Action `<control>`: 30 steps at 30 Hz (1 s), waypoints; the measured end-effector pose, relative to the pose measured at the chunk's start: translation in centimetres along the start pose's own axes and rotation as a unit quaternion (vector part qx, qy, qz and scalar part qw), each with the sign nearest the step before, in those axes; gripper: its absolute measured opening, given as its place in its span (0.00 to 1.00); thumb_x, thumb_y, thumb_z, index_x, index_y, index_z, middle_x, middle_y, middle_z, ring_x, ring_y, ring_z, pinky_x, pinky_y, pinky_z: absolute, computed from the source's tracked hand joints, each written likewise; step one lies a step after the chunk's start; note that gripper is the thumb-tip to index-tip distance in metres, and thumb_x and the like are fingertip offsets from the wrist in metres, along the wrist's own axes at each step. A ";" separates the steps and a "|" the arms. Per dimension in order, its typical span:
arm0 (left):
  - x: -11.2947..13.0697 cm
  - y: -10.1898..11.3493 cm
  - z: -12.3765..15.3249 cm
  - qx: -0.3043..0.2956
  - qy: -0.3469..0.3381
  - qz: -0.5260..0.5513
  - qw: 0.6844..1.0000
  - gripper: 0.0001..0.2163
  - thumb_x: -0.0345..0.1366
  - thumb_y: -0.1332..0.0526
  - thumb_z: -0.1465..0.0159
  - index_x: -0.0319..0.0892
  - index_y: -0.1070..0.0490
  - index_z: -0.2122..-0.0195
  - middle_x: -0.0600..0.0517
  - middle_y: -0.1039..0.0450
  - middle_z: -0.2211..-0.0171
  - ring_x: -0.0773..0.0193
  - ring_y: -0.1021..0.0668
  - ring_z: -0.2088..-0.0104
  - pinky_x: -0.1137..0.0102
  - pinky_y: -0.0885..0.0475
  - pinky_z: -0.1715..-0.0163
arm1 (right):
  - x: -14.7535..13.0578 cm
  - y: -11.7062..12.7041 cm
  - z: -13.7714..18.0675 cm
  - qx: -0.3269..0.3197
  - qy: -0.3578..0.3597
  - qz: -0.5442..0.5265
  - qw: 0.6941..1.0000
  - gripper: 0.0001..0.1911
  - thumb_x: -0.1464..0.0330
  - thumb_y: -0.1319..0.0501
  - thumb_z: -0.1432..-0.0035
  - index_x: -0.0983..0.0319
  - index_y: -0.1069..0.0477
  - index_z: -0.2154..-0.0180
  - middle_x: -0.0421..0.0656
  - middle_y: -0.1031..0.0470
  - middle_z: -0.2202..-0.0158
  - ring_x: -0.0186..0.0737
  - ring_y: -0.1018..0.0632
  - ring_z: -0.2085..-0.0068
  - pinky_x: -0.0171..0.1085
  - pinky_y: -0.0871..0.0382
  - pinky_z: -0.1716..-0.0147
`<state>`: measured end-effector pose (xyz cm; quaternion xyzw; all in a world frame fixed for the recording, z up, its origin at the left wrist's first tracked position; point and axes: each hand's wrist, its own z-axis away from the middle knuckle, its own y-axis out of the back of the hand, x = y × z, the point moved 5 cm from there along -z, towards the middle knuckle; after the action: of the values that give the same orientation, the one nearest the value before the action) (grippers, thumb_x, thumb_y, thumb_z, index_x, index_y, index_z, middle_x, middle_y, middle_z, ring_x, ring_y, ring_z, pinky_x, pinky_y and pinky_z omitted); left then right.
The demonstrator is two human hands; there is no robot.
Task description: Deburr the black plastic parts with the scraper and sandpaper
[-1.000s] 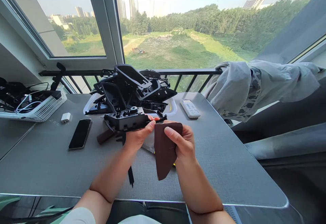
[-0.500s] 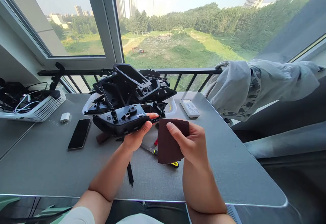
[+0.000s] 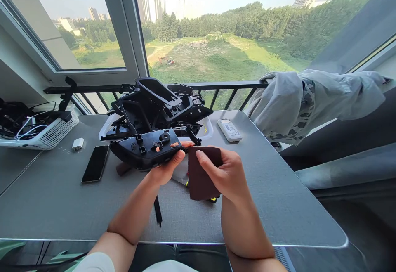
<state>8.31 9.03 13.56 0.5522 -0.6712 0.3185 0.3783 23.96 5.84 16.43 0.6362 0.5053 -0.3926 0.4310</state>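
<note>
My left hand (image 3: 167,168) grips a black moulded plastic part (image 3: 145,148) from below, holding it above the table with its clips and round boss facing me. In my right hand (image 3: 227,171) is a folded dark brown sheet that looks like sandpaper (image 3: 202,177), pinched with the thumb on its front face. The sheet's upper left edge is close to the right end of the plastic part; whether they touch I cannot tell. Below the sheet lies a tool with a yellow and black handle (image 3: 213,200), mostly covered. A thin black strip (image 3: 158,212) lies near my left forearm.
Behind my hands a white basket (image 3: 208,128) is heaped with black plastic parts (image 3: 161,98). A phone (image 3: 95,164), a white charger (image 3: 78,144) and a white box-shaped device (image 3: 229,130) lie on the grey table (image 3: 278,206). Another white basket (image 3: 57,133) holds cables at far left.
The plastic part has tilted and come down slightly at its left in my left hand. My right hand has shifted a little left with the brown sheet, nearer the part.
</note>
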 end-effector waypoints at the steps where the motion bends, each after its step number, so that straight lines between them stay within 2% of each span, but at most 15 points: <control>1: 0.0 0.0 0.0 0.005 0.002 0.006 1.000 0.15 0.50 0.39 0.37 0.47 0.19 0.61 0.48 0.19 0.61 0.53 0.19 0.55 0.59 0.26 0.48 | 0.0 0.0 0.0 0.002 -0.004 -0.006 1.000 0.11 0.63 0.36 0.45 0.61 0.24 0.76 0.39 0.27 0.81 0.37 0.27 0.80 0.33 0.34 0.82; 6: -0.1 -0.1 -0.1 -0.016 0.012 0.035 0.999 0.16 0.51 0.40 0.36 0.46 0.19 0.60 0.47 0.19 0.60 0.52 0.20 0.53 0.57 0.26 0.48 | 0.0 -0.3 0.1 -0.024 -0.021 -0.024 0.999 0.12 0.62 0.36 0.46 0.62 0.25 0.77 0.39 0.28 0.82 0.36 0.28 0.81 0.33 0.35 0.83; 10: -0.4 0.0 -0.2 -0.007 0.035 0.065 0.997 0.14 0.49 0.36 0.38 0.45 0.20 0.61 0.47 0.19 0.59 0.53 0.20 0.54 0.58 0.25 0.50 | 0.3 0.2 0.1 0.001 -0.067 -0.068 0.995 0.10 0.63 0.34 0.49 0.63 0.23 0.76 0.40 0.26 0.81 0.36 0.28 0.80 0.31 0.35 0.84; 14: -0.9 0.0 -0.5 0.028 0.066 0.096 0.993 0.11 0.46 0.30 0.45 0.43 0.22 0.70 0.50 0.20 0.66 0.58 0.19 0.62 0.63 0.23 0.58 | 1.4 0.6 -0.2 0.010 -0.163 -0.190 0.968 0.13 0.60 0.30 0.57 0.63 0.23 0.77 0.39 0.27 0.82 0.33 0.29 0.82 0.30 0.36 0.86; 16: -1.1 -0.1 -0.6 0.046 0.086 0.110 0.989 0.13 0.46 0.29 0.47 0.43 0.25 0.74 0.51 0.21 0.70 0.61 0.20 0.67 0.65 0.23 0.64 | 1.8 0.5 -0.4 0.013 -0.186 -0.231 0.955 0.14 0.58 0.28 0.59 0.63 0.23 0.77 0.39 0.27 0.82 0.33 0.29 0.83 0.30 0.35 0.86; 19: -1.0 -0.2 -0.6 0.050 0.086 0.103 0.990 0.14 0.46 0.29 0.47 0.42 0.26 0.76 0.51 0.22 0.71 0.63 0.21 0.68 0.67 0.24 0.66 | 2.0 0.4 -0.6 0.020 -0.177 -0.230 0.957 0.14 0.59 0.28 0.60 0.63 0.24 0.78 0.38 0.28 0.83 0.32 0.30 0.83 0.29 0.37 0.86; 23: -0.6 -0.2 -0.4 0.020 0.066 0.092 0.993 0.10 0.42 0.30 0.45 0.43 0.23 0.65 0.51 0.20 0.67 0.62 0.20 0.64 0.66 0.22 0.60 | 1.8 0.6 -0.5 0.038 -0.142 -0.173 0.974 0.13 0.60 0.30 0.57 0.63 0.25 0.78 0.38 0.28 0.82 0.33 0.30 0.82 0.29 0.37 0.86; 25: -0.5 -0.3 -0.4 -0.003 0.064 0.100 0.993 0.09 0.40 0.31 0.44 0.43 0.23 0.64 0.50 0.20 0.64 0.61 0.19 0.62 0.65 0.22 0.58 | 1.6 0.6 -0.4 0.039 -0.124 -0.148 0.980 0.12 0.61 0.31 0.55 0.63 0.24 0.78 0.39 0.28 0.82 0.33 0.30 0.81 0.30 0.37 0.85; 27: -0.3 -0.3 -0.3 -0.019 0.062 0.113 0.991 0.07 0.40 0.32 0.42 0.43 0.22 0.65 0.49 0.20 0.62 0.59 0.19 0.59 0.65 0.22 0.58 | 1.2 0.6 -0.3 0.030 -0.107 -0.129 0.985 0.11 0.62 0.32 0.54 0.63 0.24 0.77 0.39 0.28 0.81 0.33 0.30 0.81 0.30 0.37 0.85; 30: -0.1 -0.2 -0.2 -0.042 0.067 0.111 0.991 0.09 0.39 0.34 0.39 0.45 0.21 0.59 0.49 0.21 0.58 0.58 0.20 0.56 0.63 0.23 0.54 | 0.7 0.2 -0.2 -0.004 -0.093 -0.103 0.990 0.10 0.62 0.34 0.52 0.63 0.24 0.77 0.39 0.29 0.82 0.33 0.30 0.81 0.30 0.38 0.85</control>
<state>8.58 9.25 13.60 0.4353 -0.7140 0.3668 0.4077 24.32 6.19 15.90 0.5395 0.5273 -0.4904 0.4363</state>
